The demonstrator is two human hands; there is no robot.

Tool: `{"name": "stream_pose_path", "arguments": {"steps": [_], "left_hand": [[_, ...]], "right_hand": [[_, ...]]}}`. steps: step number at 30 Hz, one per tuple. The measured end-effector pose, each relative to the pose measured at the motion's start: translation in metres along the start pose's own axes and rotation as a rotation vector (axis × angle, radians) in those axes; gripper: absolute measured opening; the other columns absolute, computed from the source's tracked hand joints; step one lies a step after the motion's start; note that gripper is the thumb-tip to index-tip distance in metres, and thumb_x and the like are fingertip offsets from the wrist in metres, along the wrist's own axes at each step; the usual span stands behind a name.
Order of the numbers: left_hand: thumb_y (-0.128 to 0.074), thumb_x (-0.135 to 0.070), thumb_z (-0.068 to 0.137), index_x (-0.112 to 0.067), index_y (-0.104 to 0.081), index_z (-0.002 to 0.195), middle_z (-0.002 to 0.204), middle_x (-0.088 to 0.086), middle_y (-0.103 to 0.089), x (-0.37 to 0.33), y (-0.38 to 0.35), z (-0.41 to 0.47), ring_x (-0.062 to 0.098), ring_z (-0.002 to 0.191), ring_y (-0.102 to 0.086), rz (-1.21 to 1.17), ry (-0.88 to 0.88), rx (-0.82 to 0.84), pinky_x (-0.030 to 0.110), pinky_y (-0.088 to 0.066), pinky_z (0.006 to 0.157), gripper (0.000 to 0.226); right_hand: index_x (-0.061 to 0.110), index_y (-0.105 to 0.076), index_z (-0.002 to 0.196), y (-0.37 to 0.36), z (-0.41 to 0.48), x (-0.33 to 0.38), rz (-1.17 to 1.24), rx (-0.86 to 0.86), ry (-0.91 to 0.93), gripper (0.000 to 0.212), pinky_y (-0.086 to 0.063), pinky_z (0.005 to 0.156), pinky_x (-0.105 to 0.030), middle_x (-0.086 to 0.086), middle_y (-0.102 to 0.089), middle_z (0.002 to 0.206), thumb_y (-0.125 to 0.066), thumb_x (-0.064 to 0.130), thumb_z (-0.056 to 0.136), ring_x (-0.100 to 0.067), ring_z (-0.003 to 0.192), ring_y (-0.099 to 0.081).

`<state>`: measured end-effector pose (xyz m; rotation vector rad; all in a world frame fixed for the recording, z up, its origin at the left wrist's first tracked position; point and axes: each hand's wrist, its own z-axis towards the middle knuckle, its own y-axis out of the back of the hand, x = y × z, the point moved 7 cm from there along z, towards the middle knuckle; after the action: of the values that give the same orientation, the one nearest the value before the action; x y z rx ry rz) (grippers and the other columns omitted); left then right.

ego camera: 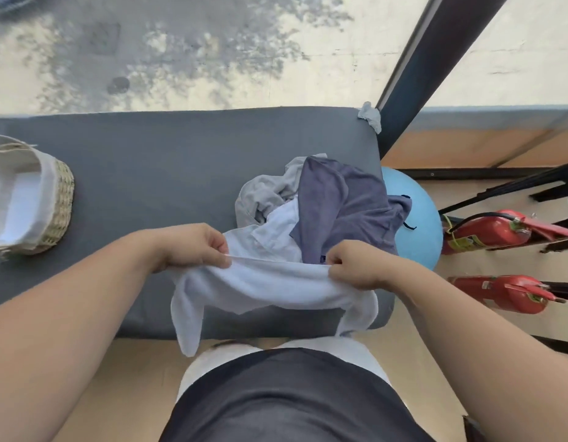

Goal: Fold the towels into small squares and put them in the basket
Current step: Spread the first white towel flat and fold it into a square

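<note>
- Pale blue towel point(270, 285) hangs stretched between both hands over the near edge of the grey table point(164, 161), right of the middle; its two ends droop below the table edge towards the person's lap.
- The left hand point(193, 247) pinches the towel's upper hem with curled fingers, at the towel's left end.
- The right hand point(356, 266) grips the same hem at the right end, fingers closed round the cloth.
- Just beyond the hands lies a loose pile on the table's right part: a slate-blue towel point(340, 205) on top at the right, a white towel point(282, 228) under it, and a grey towel point(263, 193) at the far left of the heap.
- The wicker basket point(61, 205), lined with white cloth, stands at the table's left edge, well apart from the pile.
- A small grey rag point(370, 116) sits at the table's far right corner.
- A blue ball point(419, 218) rests on the floor just right of the table, with two red fire extinguishers point(486, 231) lying farther right.
</note>
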<state>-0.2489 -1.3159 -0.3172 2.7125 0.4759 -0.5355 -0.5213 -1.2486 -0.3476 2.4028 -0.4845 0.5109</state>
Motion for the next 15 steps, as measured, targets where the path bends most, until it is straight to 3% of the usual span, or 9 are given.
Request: {"name": "stream_pose_path", "arguments": {"steps": [3, 5, 7, 8, 10, 11, 13, 15], "left_hand": [[-0.067, -0.030, 0.088, -0.024, -0.067, 0.080, 0.075, -0.004, -0.064, 0.017, 0.006, 0.025, 0.015, 0.066, -0.057, 0.173, -0.011, -0.284, 0.029, -0.046, 0.062, 0.010], [-0.063, -0.032, 0.091, -0.027, -0.064, 0.084, 0.083, -0.004, -0.064, 0.037, -0.004, 0.054, 0.017, 0.074, -0.060, 0.240, -0.013, -0.356, 0.032, -0.050, 0.069, 0.009], [-0.058, -0.033, 0.094, -0.030, -0.059, 0.083, 0.088, -0.006, -0.063, 0.063, -0.024, 0.093, 0.019, 0.082, -0.061, 0.309, -0.014, -0.315, 0.037, -0.053, 0.077, 0.011], [-0.057, -0.033, 0.094, -0.030, -0.058, 0.082, 0.090, -0.005, -0.062, 0.074, -0.036, 0.110, 0.021, 0.085, -0.060, 0.340, -0.021, -0.291, 0.038, -0.052, 0.079, 0.013], [-0.058, -0.029, 0.094, -0.028, -0.061, 0.083, 0.100, -0.003, -0.059, 0.088, -0.052, 0.138, 0.026, 0.094, -0.058, 0.385, -0.073, -0.364, 0.039, -0.048, 0.079, 0.012], [-0.062, -0.027, 0.093, -0.024, -0.066, 0.085, 0.108, 0.000, -0.058, 0.093, -0.056, 0.149, 0.029, 0.098, -0.058, 0.409, -0.117, -0.468, 0.040, -0.047, 0.079, 0.009], [-0.070, -0.022, 0.088, -0.017, -0.070, 0.087, 0.124, 0.008, -0.057, 0.098, -0.058, 0.162, 0.037, 0.101, -0.056, 0.436, -0.170, -0.669, 0.045, -0.046, 0.081, 0.005], [-0.073, -0.018, 0.086, -0.013, -0.069, 0.084, 0.131, 0.015, -0.055, 0.101, -0.057, 0.172, 0.041, 0.104, -0.055, 0.406, -0.224, -0.778, 0.050, -0.044, 0.085, 0.007]], "right_hand": [[0.026, -0.047, 0.064, -0.022, 0.021, -0.008, 0.028, -0.034, -0.033, 0.028, -0.032, 0.056, -0.027, 0.009, -0.051, 0.069, -0.054, 0.018, 0.090, -0.015, 0.066, -0.045], [0.029, -0.051, 0.071, -0.045, 0.040, -0.023, 0.034, -0.035, -0.089, 0.022, -0.036, 0.059, -0.028, 0.009, -0.056, 0.077, -0.055, 0.018, 0.090, -0.019, 0.076, -0.053], [0.024, -0.062, 0.094, -0.072, 0.060, -0.041, 0.077, -0.063, -0.161, 0.005, -0.043, 0.069, -0.031, 0.002, -0.064, 0.095, -0.058, 0.021, 0.092, -0.024, 0.092, -0.058], [0.022, -0.062, 0.116, -0.086, 0.070, -0.050, 0.147, -0.070, -0.199, 0.024, -0.047, 0.079, -0.032, -0.003, -0.064, 0.112, -0.059, 0.029, 0.094, -0.025, 0.102, -0.059], [0.032, -0.030, 0.154, -0.115, 0.085, -0.062, 0.315, -0.076, -0.276, 0.067, -0.045, 0.102, -0.036, -0.008, -0.042, 0.151, -0.057, 0.050, 0.095, -0.026, 0.129, -0.049], [0.041, -0.011, 0.158, -0.125, 0.094, -0.066, 0.303, -0.118, -0.291, 0.077, -0.038, 0.112, -0.042, -0.007, -0.021, 0.163, -0.052, 0.057, 0.095, -0.030, 0.143, -0.034], [0.053, 0.010, 0.154, -0.129, 0.108, -0.054, -0.027, -0.223, -0.249, 0.076, -0.016, 0.121, -0.058, -0.001, 0.020, 0.167, -0.039, 0.065, 0.097, -0.036, 0.154, 0.006], [0.057, 0.015, 0.151, -0.131, 0.128, -0.040, -0.256, -0.291, -0.166, 0.069, 0.000, 0.115, -0.071, 0.002, 0.039, 0.160, -0.027, 0.069, 0.098, -0.039, 0.148, 0.029]]}}
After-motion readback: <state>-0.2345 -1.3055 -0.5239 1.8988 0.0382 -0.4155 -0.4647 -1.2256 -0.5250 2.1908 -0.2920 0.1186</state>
